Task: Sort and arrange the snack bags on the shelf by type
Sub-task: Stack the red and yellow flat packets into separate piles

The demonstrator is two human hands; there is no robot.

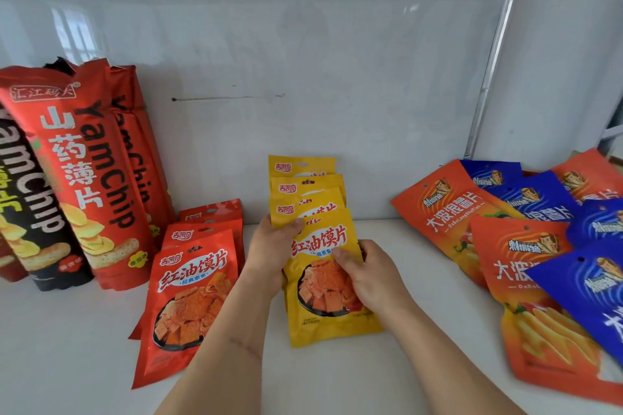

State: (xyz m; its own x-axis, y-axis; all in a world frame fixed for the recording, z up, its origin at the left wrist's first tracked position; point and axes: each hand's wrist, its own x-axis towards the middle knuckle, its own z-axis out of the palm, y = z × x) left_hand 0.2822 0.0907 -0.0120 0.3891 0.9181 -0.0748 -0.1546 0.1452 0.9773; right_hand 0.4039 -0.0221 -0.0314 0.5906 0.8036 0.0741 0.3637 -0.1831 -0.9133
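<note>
A row of several yellow snack bags (pixel 332 317) leans against the back wall at the shelf's middle. My left hand (pixel 269 246) grips the left edge of the front yellow bag near its top. My right hand (pixel 367 271) holds the same bag at its right side, thumb across the picture. Left of them stands a row of red snack bags (pixel 183 296) of the same brand. Tall red yam chip bags (pixel 91 172) and a black yam chip bag (pixel 37 212) stand at the far left.
A loose heap of orange potato chip bags (pixel 448 209) and blue potato chip bags (pixel 539 202) lies mixed at the right. The white shelf board (pixel 67 347) runs along the front. A metal upright (pixel 488 77) rises at the back right.
</note>
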